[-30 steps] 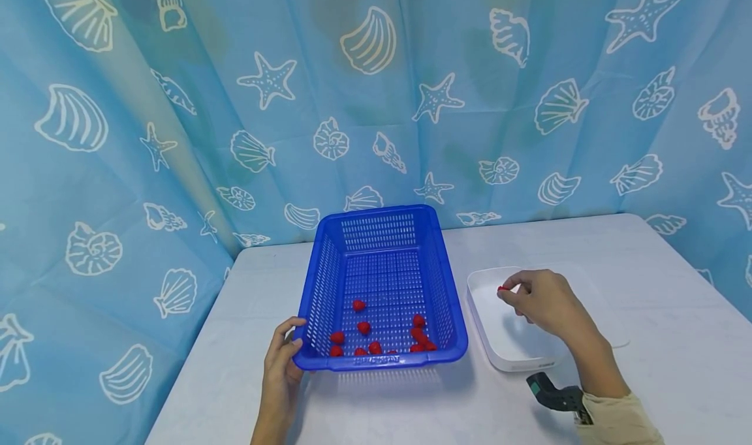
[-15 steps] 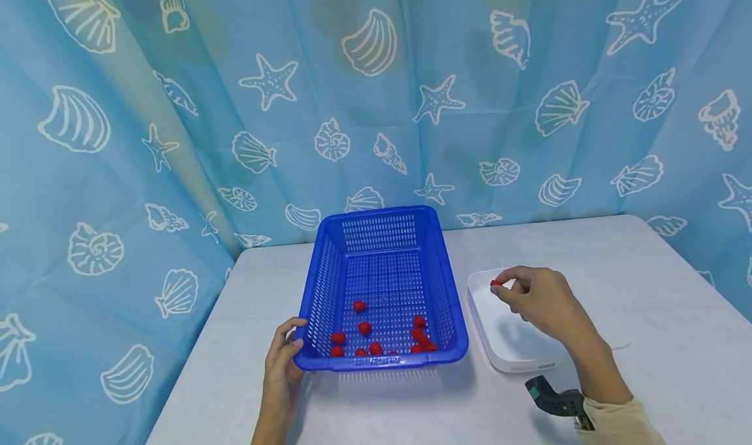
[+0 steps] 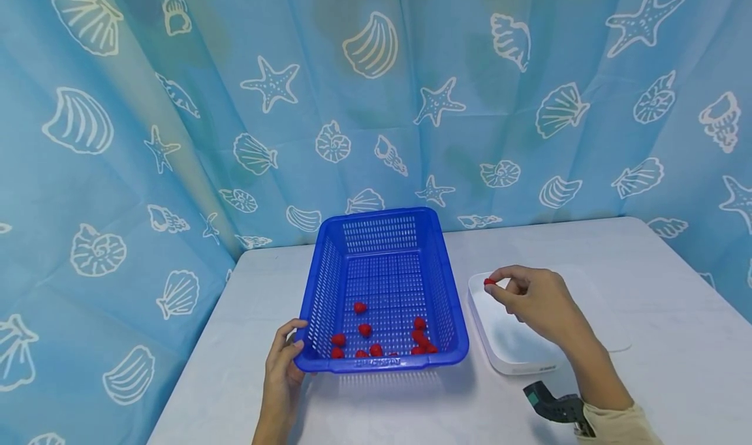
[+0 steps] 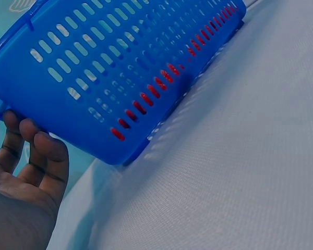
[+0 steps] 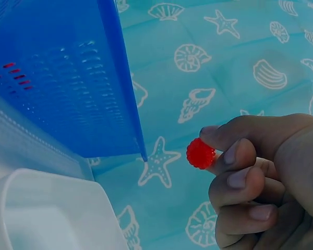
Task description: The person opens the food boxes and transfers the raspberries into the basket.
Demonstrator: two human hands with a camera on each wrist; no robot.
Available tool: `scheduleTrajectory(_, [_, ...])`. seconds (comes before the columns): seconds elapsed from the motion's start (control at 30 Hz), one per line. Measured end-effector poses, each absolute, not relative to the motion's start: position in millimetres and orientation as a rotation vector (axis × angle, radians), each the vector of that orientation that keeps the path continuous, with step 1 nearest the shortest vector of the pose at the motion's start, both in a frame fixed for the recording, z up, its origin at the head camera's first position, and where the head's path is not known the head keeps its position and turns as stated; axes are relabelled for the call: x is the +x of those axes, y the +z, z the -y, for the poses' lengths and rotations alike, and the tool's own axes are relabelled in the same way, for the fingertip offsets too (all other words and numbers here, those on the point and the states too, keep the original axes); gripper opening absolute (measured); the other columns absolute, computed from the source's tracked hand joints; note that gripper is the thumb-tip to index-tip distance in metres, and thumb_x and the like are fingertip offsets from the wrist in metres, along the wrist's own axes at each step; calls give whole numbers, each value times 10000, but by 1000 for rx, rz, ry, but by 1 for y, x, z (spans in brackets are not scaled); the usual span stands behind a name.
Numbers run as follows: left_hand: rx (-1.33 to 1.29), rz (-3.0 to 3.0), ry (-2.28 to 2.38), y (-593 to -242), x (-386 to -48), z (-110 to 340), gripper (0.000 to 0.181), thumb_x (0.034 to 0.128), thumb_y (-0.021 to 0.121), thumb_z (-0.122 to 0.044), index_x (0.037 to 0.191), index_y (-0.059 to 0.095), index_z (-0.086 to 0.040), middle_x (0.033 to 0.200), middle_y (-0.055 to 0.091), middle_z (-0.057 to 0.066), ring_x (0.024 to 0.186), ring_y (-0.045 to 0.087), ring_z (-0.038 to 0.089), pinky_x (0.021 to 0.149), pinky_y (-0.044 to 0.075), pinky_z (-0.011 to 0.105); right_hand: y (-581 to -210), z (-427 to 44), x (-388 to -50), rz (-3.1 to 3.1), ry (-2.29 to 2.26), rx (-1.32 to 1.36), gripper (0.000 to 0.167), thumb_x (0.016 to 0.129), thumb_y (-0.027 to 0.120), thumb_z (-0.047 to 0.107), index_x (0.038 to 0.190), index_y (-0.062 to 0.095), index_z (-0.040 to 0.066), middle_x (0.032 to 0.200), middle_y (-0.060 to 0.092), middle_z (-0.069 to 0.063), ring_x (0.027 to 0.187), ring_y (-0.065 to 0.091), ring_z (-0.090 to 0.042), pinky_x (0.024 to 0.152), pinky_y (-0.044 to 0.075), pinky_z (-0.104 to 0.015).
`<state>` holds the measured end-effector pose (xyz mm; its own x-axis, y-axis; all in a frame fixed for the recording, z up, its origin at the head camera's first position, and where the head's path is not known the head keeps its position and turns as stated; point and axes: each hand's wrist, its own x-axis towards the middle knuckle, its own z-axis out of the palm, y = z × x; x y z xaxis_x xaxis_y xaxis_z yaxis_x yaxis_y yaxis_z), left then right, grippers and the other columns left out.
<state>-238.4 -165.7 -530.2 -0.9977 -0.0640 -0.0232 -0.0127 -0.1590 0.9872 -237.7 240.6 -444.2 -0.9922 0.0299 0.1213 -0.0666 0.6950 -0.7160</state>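
A blue plastic basket (image 3: 388, 365) stands tilted on the table, its near rim raised. Several small red raspberries (image 3: 365, 329) lie inside it, mostly along the near side. With thumb and fingers, my left hand (image 3: 281, 370) grips the basket's near left corner; in the left wrist view its fingers (image 4: 52, 147) curl at the rim. My right hand (image 3: 537, 301) pinches one bumpy red raspberry (image 5: 200, 153) between thumb and forefinger, above the left part of a white shallow container (image 3: 517, 367). The hand hides some of that container.
A white cloth covers the table (image 3: 376, 412). Behind it hangs a blue curtain (image 3: 411, 164) with white shell and starfish prints. A dark wrist mount (image 3: 555, 406) sits on my right wrist. A thin pale cord (image 3: 619, 350) lies right of the container.
My right hand has moved slightly left with the raspberry, towards the container's left edge. The left hand and basket have hardly moved.
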Motion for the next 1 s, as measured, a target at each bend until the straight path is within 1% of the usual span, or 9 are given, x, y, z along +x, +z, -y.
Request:
scheduleTrajectory(0.23, [94,1997,-2387,-530,-238,166,372,991,482,-191,1350,471,-95,1387,461,160,1058,592,289,669,505,275,-444,-232,-237,2743,1248,29,331,942,695,326,1157,688,74,657,545,-21,596,517,-208,492,389,-300])
scheduleTrajectory(0.4, [95,1971,-2418,-530,-238,166,369,986,493,-188,1342,473,-91,1393,455,161,1067,589,300,685,513,285,-445,-230,-237,2721,1265,52,315,939,698,335,1139,694,91,649,544,-21,586,517,-215,468,373,-288])
scheduleTrajectory(0.7, [134,2003,-2380,-529,-238,165,383,976,504,-201,1345,477,-105,1414,444,179,1150,562,323,807,537,330,-447,-227,-236,2697,1240,91,328,935,695,386,1110,702,108,643,541,-6,581,516,-198,475,383,-285])
scheduleTrajectory(0.83, [131,1996,-2384,-530,-238,165,374,976,500,-196,1338,481,-104,1397,456,177,1096,576,318,728,526,302,-446,-224,-235,2676,1246,103,357,931,692,419,1112,705,112,646,544,-4,587,521,-197,500,408,-291])
scheduleTrajectory(0.93, [122,1994,-2388,-530,-238,165,370,983,494,-198,1340,475,-103,1401,449,179,1095,575,316,732,527,302,-446,-220,-236,2662,1257,110,341,932,694,411,1108,710,119,644,543,-7,590,521,-201,516,424,-298])
scheduleTrajectory(1.0, [119,1996,-2386,-530,-238,166,372,986,494,-205,1343,472,-104,1410,443,180,1115,572,321,766,535,314,-446,-217,-236,2654,1265,112,331,932,696,401,1107,712,121,644,543,-10,592,521,-204,523,435,-301])
